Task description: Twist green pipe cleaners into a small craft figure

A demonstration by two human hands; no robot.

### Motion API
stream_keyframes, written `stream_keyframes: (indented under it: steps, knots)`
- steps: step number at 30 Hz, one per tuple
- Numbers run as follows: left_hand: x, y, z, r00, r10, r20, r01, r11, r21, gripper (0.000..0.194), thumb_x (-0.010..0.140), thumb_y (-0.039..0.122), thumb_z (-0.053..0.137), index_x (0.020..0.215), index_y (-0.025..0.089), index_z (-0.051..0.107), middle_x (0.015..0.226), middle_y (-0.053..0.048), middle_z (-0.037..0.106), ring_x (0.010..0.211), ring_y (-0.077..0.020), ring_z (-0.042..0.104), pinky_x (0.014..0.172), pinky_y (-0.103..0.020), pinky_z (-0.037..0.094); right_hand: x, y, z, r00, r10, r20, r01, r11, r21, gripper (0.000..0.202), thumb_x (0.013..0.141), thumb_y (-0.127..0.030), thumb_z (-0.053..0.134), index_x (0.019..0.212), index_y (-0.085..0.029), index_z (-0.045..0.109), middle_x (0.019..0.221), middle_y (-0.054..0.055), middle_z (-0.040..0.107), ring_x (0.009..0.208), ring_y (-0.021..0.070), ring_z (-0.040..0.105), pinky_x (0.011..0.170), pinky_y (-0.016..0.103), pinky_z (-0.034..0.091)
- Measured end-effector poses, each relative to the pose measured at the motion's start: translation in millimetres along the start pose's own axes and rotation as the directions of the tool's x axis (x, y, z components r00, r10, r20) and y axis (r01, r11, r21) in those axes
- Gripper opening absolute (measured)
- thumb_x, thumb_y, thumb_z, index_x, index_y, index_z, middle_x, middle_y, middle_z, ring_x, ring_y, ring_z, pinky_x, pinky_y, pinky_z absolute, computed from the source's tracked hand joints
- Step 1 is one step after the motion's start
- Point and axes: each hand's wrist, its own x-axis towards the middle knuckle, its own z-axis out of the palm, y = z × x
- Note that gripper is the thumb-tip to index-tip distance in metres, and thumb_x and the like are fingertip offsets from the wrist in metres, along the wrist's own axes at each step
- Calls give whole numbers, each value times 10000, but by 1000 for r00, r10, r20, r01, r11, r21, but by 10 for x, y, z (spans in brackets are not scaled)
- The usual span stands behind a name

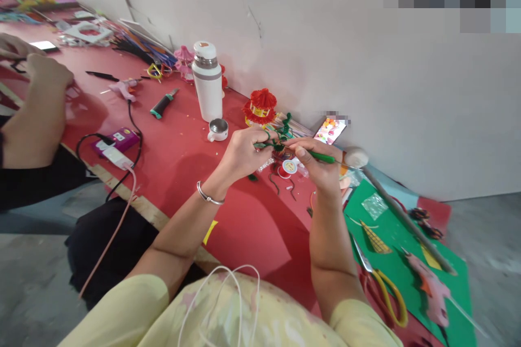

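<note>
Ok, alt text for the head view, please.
The person's left hand and right hand meet at a dark-green fuzzy piece above a red table, the right also gripping a green-handled tool. Beyond stand a white flask and a red fuzzy ornament; scissors lie to the right.

I could see room for a hand low over the red tabletop between the person's forearms. Beyond the left hand, a white flask and small cup blocked the way wallward; rightward, scissors, a long rod and a pink glue gun were obstacles.
</note>
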Motion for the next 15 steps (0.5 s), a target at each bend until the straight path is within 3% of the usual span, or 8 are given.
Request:
stream_keyframes:
  steps: [15]
  knots:
    - [8, 58, 48, 998, 65, 12, -65, 996, 68, 238, 817, 36, 607, 635, 189, 607, 898, -67, 784, 781, -167, 710, 687, -302, 538, 28, 11, -120, 986, -1, 164, 6, 999, -34, 121, 955, -361, 778, 909, -280, 854, 953, 30, 861, 967, 236, 819, 957, 407, 660]
